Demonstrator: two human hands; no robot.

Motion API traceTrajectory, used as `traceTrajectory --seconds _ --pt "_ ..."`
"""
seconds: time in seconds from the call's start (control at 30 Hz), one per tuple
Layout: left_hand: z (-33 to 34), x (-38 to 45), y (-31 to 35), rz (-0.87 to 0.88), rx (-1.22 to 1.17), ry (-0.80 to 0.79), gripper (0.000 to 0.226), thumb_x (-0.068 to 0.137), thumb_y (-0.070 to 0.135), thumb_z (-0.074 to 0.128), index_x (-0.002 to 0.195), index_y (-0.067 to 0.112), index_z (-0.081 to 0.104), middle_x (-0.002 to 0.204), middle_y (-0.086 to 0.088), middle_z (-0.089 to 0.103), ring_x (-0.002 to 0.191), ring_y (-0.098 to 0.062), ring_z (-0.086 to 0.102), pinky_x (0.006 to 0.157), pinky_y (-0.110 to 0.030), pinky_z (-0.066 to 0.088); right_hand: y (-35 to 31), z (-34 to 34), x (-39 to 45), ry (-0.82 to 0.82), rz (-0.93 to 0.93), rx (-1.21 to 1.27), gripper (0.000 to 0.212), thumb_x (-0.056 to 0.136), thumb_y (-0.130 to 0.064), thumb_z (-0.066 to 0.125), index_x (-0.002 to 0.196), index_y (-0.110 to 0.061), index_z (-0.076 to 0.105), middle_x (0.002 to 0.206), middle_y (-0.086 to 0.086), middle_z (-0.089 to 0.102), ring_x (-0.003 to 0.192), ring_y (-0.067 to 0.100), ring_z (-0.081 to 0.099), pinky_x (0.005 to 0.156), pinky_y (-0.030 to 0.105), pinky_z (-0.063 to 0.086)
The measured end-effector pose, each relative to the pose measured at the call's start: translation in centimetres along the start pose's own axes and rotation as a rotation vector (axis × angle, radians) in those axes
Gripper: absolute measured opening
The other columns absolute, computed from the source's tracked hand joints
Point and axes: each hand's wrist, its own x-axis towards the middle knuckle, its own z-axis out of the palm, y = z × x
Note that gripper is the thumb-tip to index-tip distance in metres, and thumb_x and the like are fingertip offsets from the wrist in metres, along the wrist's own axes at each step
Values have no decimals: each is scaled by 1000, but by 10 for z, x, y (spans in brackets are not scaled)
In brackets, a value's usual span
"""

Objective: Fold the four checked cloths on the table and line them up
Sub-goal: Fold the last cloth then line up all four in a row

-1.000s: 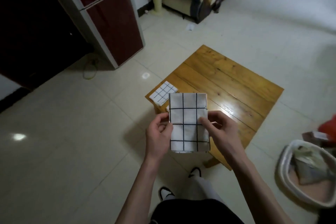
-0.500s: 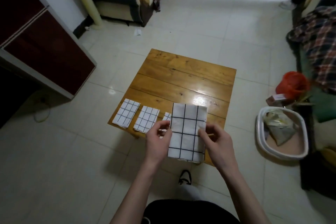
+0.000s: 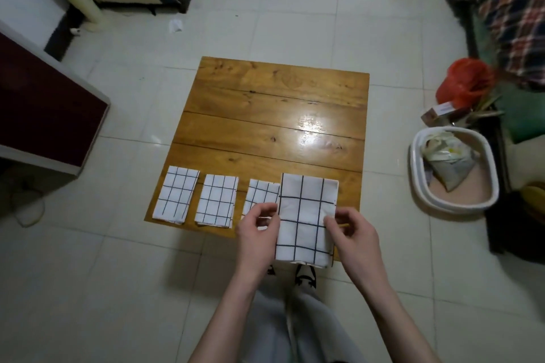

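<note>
Both hands holding fourth checked cloth point(image 3: 306, 218) above near right part of counter point(image 3: 274, 115) — left hand point(image 3: 258, 233) pinching its left edge, right hand point(image 3: 352, 237) gripping right edge, fingers point(image 3: 330, 222) curled over fabric. Three folded cloths lying in row along near edge: left cloth point(image 3: 176, 198), middle cloth point(image 3: 216, 200), third cloth point(image 3: 261, 194) — partly hidden, possibly overlapped by held one.

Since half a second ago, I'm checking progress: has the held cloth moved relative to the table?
Cannot tell: the camera swung. The held cloth, gripped by the left hand and right hand, overlaps the table's near edge as before.
</note>
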Motion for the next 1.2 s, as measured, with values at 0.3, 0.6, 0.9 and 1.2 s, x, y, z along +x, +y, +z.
traceTrajectory --seconds 0.3,0.6,0.9,1.2 --pt "28 65 -53 -59 7 -33 18 99 9 67 111 22 71 105 7 70 97 -4 64 75 -8 50 52 36 45 52 90 -10 4 100 -25 68 100 -29 70 91 -8 72 81 8 66 72 22 55" --pt "67 98 -115 -129 39 -56 21 100 10 65 107 30 67 104 10 68 91 9 61 74 -7 51 116 51 85 69 160 -67 11 101 -25 67 111 -23 70 101 -10 72 89 -4 65 70 13 54" --pt "94 126 -164 -132 153 -77 18 101 14 65 113 27 69 98 10 69 87 0 65 75 -15 57 171 68 102 108 187 -133 4 101 -26 66 104 -27 69 96 -17 71 87 -9 65 66 11 51" --pt "111 136 -189 -69 382 -85 20 101 19 65 119 26 67 101 14 65 90 -1 62 73 -13 50 210 78 122 122 245 -224 17 103 -29 63 117 -23 69 97 -19 66 89 -3 63 70 13 47"
